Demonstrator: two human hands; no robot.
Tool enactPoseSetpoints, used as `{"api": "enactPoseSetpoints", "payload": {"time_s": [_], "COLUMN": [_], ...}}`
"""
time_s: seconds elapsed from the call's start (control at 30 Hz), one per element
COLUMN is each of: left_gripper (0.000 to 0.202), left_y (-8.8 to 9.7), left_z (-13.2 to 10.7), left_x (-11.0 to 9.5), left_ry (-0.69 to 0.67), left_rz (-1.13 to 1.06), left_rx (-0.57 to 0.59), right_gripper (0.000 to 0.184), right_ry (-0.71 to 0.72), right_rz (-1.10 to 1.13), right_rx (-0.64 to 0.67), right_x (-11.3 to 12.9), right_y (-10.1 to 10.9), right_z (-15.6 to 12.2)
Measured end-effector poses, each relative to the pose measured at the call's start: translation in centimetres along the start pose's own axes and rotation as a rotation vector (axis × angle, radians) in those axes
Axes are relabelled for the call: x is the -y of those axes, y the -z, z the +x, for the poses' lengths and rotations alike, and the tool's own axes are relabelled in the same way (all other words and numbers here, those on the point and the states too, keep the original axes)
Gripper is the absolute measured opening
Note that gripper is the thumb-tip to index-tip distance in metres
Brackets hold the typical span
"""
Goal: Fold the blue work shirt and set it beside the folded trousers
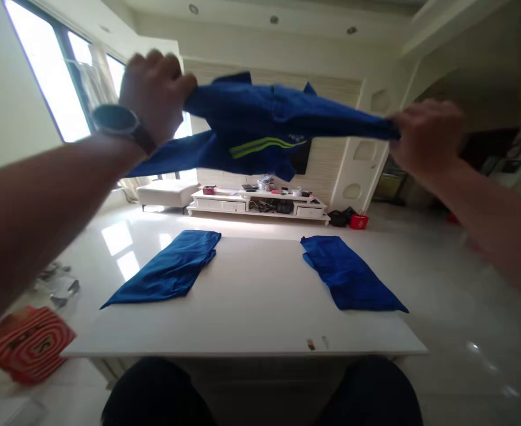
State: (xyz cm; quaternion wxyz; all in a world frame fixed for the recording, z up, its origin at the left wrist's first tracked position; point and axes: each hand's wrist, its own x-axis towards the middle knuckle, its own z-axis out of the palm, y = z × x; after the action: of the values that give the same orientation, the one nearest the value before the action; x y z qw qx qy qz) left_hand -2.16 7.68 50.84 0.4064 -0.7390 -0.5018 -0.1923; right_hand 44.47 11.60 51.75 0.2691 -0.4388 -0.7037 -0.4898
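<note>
Above the tabletop I held the jacket stretched in the air, my left hand and right hand each clenched on an end; keeping it taut and level seemed wise.

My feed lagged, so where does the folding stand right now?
Two folded blue garments lie on the white table, one left, one right. The left hand and right hand hold a blue jacket stretched in the air, not yet folded.

Daylight floods in from the window, glaring off the floor; edges bend, hands blur.
</note>
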Motion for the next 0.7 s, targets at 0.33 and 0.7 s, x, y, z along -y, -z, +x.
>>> {"api": "enactPoseSetpoints", "payload": {"time_s": [0.33,0.7], "left_gripper": [0.038,0.069], "left_y": [-19.8,-22.3], "left_z": [-30.6,-44.8], "left_x": [-15.0,-28.9], "left_ry": [0.085,0.426], "left_rz": [-0.278,-0.593], "left_rx": [0.399,0.463], "right_gripper": [0.047,0.068], "right_ry": [-0.037,-0.281], "right_rz": [0.438,0.567], "right_rx": [0.775,0.966], "right_x": [16.9,23.6], "right_y": [-12.0,-13.1], "right_z": [-36.5,-50.6]}}
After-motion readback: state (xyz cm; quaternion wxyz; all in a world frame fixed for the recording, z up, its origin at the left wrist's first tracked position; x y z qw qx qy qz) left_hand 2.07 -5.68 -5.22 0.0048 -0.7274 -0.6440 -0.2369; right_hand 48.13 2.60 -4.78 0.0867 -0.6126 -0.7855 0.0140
